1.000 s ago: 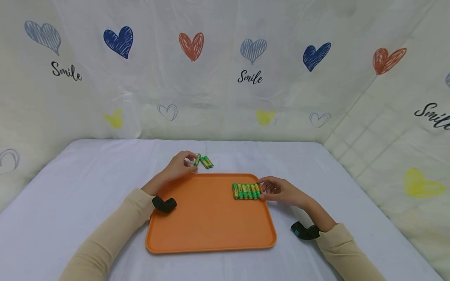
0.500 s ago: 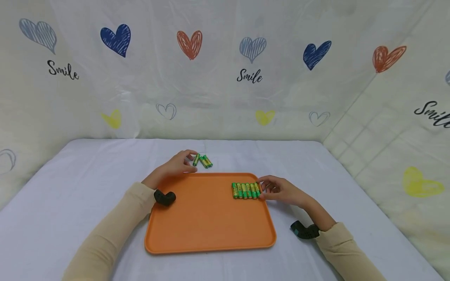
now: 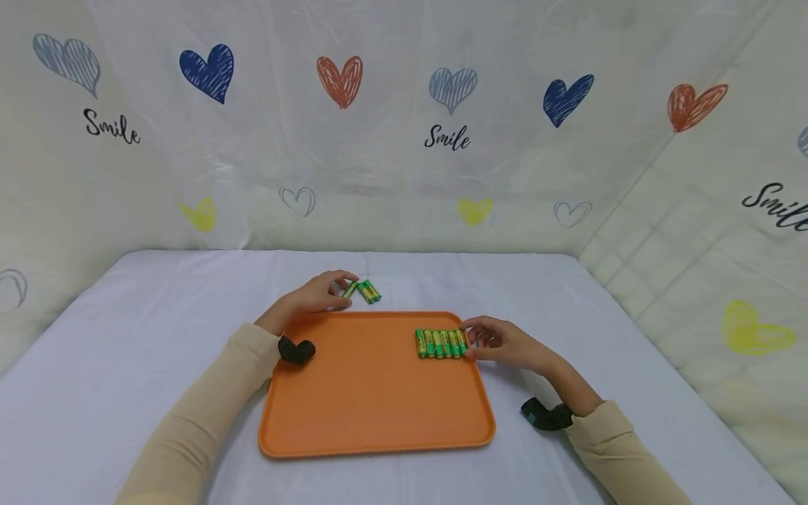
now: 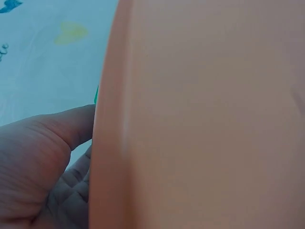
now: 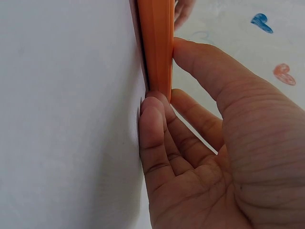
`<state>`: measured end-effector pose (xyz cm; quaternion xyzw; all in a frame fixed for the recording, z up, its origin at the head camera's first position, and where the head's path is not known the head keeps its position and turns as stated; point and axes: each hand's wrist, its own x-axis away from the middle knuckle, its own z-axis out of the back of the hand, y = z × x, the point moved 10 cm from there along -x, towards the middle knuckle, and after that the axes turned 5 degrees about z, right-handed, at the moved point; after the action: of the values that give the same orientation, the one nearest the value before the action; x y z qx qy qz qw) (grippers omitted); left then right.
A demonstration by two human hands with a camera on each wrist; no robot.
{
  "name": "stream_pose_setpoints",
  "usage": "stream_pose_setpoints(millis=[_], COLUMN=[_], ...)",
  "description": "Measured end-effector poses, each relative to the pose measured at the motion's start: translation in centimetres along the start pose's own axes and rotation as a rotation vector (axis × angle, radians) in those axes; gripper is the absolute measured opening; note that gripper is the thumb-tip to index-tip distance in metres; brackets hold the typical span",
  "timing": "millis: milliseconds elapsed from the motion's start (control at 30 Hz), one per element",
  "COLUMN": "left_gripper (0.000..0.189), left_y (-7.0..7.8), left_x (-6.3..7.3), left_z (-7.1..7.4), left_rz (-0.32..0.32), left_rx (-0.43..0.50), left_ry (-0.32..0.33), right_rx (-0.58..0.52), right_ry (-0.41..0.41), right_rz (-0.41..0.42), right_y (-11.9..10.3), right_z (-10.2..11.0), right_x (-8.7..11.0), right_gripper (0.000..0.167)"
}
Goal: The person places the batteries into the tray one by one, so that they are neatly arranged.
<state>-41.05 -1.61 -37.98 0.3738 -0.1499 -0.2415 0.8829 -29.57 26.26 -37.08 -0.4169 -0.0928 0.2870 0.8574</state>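
My left hand (image 3: 315, 293) is beyond the orange tray's (image 3: 366, 400) far left edge. Its thumb and fingers pinch a green and yellow battery (image 3: 350, 289) that tilts to the right; in the left wrist view the tray wall hides nearly all of it. Just right of it two more batteries (image 3: 369, 292) lie side by side on the cloth. Several batteries (image 3: 439, 344) stand in a tight row inside the tray's right end. At that end my right hand (image 3: 508, 344) grips the rim, thumb over the top and fingers along the outside, close to the last battery.
A white cloth (image 3: 536, 287) covers the table beneath the tray. Behind it hangs a pale sheet (image 3: 391, 161) printed with hearts and words. A dark wrist camera (image 3: 295, 351) on the left arm sits over the tray's left side.
The battery at my left hand has turned to a steeper slant and come slightly left, deeper between thumb and fingers. The right hand and the row of batteries have stayed still.
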Motion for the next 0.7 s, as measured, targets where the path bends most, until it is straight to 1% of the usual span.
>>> stream_pose_setpoints(millis=[133, 367, 433, 533, 700], left_gripper=[0.052, 0.052, 0.052, 0.052, 0.051], left_y=[0.18, -0.56, -0.61, -0.62, -0.41], left_x=[0.28, 0.51, 0.6, 0.66, 0.7], left_z=[0.05, 0.18, 0.26, 0.38, 0.41], left_rz=[0.005, 0.073, 0.081, 0.083, 0.061], left_rx=[-0.01, 0.009, 0.015, 0.023, 0.021], left_ry=[-0.001, 0.014, 0.022, 0.036, 0.057], right_rx=[0.004, 0.007, 0.004, 0.0, -0.003], right_ry=[0.002, -0.003, -0.002, 0.002, 0.002], right_rz=[-0.002, 0.003, 0.004, 0.007, 0.008], right_y=[0.01, -0.04, -0.02, -0.02, -0.03], right_z=[0.02, -0.03, -0.02, 0.01, 0.03], right_x=[-0.01, -0.04, -0.06, -0.08, -0.02], right_gripper=[0.046, 0.046, 0.046, 0.046, 0.046])
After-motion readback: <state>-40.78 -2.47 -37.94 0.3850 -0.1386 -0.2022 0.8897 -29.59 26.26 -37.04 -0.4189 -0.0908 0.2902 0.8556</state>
